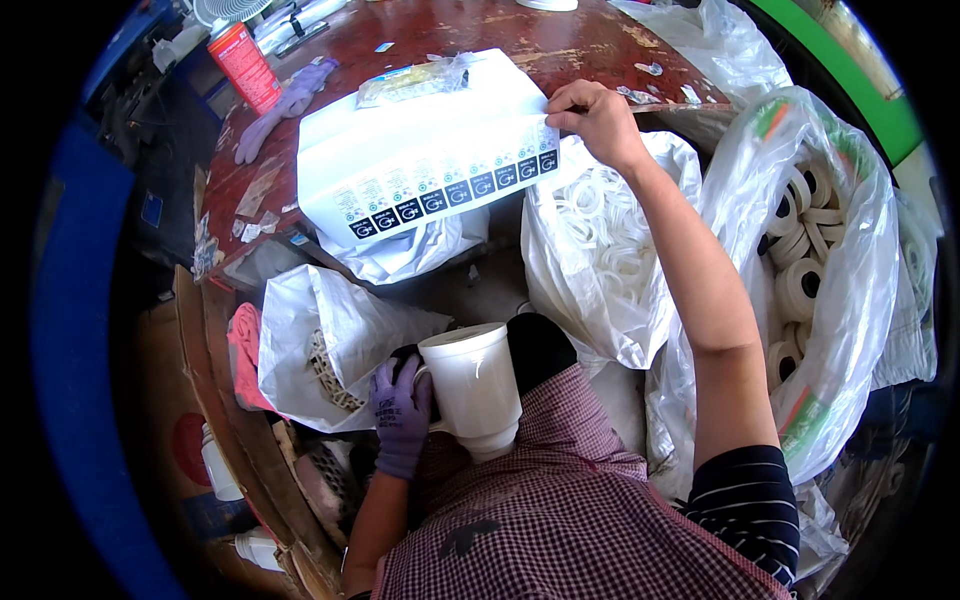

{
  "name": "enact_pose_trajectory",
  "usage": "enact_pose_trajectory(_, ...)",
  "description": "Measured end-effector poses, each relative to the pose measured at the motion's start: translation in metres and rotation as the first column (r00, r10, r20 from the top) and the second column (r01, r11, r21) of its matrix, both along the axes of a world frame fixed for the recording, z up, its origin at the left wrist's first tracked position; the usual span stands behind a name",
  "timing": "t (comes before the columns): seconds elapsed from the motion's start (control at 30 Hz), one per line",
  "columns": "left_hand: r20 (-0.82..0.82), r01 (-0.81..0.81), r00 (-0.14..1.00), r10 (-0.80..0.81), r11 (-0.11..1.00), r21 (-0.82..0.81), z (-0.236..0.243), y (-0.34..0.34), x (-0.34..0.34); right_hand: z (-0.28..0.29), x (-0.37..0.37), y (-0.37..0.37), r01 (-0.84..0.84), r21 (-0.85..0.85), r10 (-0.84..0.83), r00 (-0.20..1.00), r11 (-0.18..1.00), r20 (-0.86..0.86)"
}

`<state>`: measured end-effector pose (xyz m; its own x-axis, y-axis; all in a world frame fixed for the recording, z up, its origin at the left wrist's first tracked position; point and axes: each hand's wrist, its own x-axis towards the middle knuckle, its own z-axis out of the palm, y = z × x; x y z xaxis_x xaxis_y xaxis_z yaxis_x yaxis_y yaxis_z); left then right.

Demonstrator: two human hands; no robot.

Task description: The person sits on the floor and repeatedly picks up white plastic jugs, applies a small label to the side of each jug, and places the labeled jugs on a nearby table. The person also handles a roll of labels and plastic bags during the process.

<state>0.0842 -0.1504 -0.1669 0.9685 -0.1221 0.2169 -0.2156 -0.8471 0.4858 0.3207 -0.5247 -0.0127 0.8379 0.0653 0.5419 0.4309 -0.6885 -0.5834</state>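
My left hand (402,412), in a purple glove, is closed around the handle of a white plastic jug (472,385). The jug rests over my lap, its wide flat end away from me and its narrower neck toward my apron. My bare right hand (598,122) reaches forward to the table and pinches the right edge of a white label sheet (430,150). Along the near side of that sheet runs a row of small black printed squares, and its front edge hangs over the table edge. A clear plastic packet (412,82) lies on top of the sheet.
A red can (244,66) and a loose purple glove (285,110) are on the worn red table (560,38). Below stand a bag of white rings (600,215), a large bag of white rolls (800,270) at right, and another white bag (300,350) at left beside cardboard (215,390).
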Motion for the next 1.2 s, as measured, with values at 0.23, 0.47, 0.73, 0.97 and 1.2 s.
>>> enact_pose_trajectory(0.23, 0.056, -0.044, 0.997, 0.059, 0.972, -0.230, 0.007, 0.001, 0.003, -0.016, -0.001, 0.000, 0.045, -0.081, -0.027, 0.977, 0.996, 0.210)
enact_pose_trajectory(0.47, -0.053, -0.040, 0.998, 0.027, 0.961, -0.273, -0.011, 0.004, -0.018, -0.046, -0.118, 0.049, 0.118, -0.484, 0.120, 0.893, 0.867, 0.433)
enact_pose_trajectory(0.73, 0.036, -0.055, 0.997, 0.069, 0.954, -0.295, 0.013, 0.003, -0.015, -0.064, -0.248, 0.073, -0.138, 0.361, 0.312, 0.819, 0.922, -0.483)
enact_pose_trajectory(0.97, -0.455, -0.120, 0.809, -0.372, 0.653, -0.748, 0.059, -0.032, -0.068, -0.076, -0.270, 0.109, -0.024, 0.637, 0.484, 0.672, 0.771, -0.561)
enact_pose_trajectory(1.2, -0.735, -0.329, 0.531, -0.422, 0.697, -0.638, 0.060, -0.041, -0.064, -0.101, -0.257, 0.126, 0.004, 0.633, 0.490, 0.630, 0.774, -0.603)
